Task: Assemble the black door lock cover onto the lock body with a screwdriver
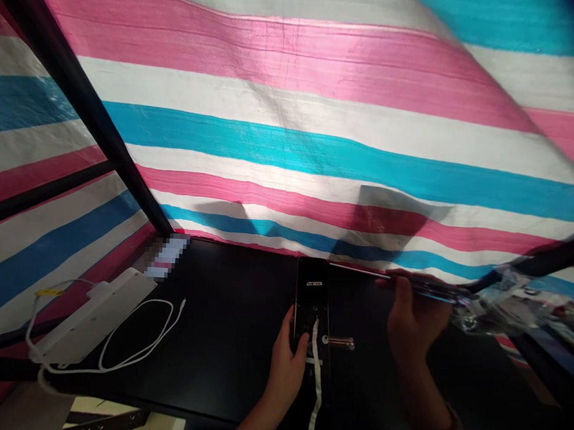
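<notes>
A long black device (pixel 312 283), like a door lock panel, lies on the black table (pixel 221 341). My left hand (pixel 290 361) is wrapped round its left side, thumb on its face. A white ribbon-like cable (pixel 316 379) runs from the device toward me. From its right side sticks out a handle or knob (pixel 342 342). My right hand (pixel 414 313) is closed round a screwdriver (pixel 431 290), whose thin shaft points left to the device's upper right edge. Whether the tip touches the device is unclear.
A white power strip (pixel 98 320) and a looped white cable (pixel 137 360) lie at the left. Behind them is a pixelated item (pixel 168 257). Crumpled clear plastic (pixel 498 306) is at the right. Striped sheeting (pixel 281 143) on black poles (pixel 87 105) encloses the table.
</notes>
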Available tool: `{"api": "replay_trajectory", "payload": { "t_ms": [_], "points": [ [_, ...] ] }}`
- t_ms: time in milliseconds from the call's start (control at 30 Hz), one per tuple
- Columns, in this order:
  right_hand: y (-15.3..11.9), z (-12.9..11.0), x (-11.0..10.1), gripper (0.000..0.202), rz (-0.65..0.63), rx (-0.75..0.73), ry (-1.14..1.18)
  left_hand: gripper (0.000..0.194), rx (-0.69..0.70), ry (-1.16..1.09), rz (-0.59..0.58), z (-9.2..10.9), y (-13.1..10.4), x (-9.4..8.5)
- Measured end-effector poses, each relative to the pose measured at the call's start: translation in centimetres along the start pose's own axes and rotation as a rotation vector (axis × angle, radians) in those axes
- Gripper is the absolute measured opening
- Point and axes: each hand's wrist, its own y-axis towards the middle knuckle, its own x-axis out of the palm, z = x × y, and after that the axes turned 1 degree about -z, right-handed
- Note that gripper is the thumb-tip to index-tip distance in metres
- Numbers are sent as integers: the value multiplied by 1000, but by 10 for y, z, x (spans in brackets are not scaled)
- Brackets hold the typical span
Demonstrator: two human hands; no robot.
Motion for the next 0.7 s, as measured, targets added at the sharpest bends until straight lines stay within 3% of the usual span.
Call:
{"api": "replay_trajectory", "payload": {
  "t_ms": [167,700],
  "points": [
    [9,8,8,26,-91,-13,-109,55,11,18,34,-8,-3,3],
    [8,4,8,26,-113,-22,-160,54,27,32,50,-9,-3,4]
  ]
}}
